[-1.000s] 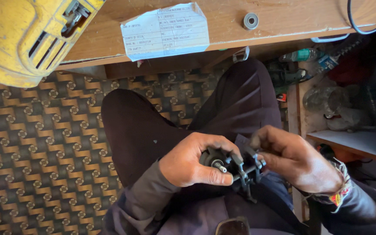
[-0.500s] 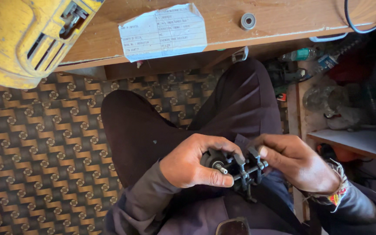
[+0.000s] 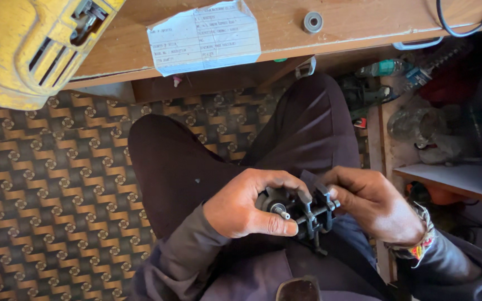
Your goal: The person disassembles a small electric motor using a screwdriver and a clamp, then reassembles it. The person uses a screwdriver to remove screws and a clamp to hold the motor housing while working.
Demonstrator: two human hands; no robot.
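Note:
I sit with my knees under a wooden workbench and hold a small dark metal part with a short shaft over my lap. My left hand wraps around its round body, thumb along the underside. Clamped onto the part is a black puller-like tool with arms and a centre screw. My right hand grips that tool from the right, fingers on its top arm. Both hands touch the assembly, close above my dark trousers.
The wooden bench edge runs across the top with a paper form, a small bearing and a black cable. A yellow power tool housing sits top left. Patterned floor lies left; cluttered shelves with bottles stand right.
The hands stay on the part and tool over the lap. My right fingers have shifted slightly on the tool's arm; the view has drifted a little.

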